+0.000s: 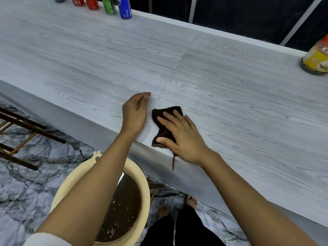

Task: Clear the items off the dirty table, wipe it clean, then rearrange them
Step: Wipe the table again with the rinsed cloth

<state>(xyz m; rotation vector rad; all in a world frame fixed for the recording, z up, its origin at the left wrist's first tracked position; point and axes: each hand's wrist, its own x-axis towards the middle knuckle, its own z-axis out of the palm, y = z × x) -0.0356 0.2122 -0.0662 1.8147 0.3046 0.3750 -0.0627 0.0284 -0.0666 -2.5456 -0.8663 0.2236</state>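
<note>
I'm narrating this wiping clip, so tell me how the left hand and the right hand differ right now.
The right hand lies flat, fingers spread, pressing the dark brown cloth onto the table; the left hand is loosely curled and holds nothing. The right hand sits at the table's near edge, the left slightly farther in. Both are bare and rest on the tabletop.

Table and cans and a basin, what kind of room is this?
Probably a room in a home, maybe a dining or kitchen area. A long grey table holds drink cans and a jar, and a basin of dirty water sits on the marble-look floor below it.
</note>
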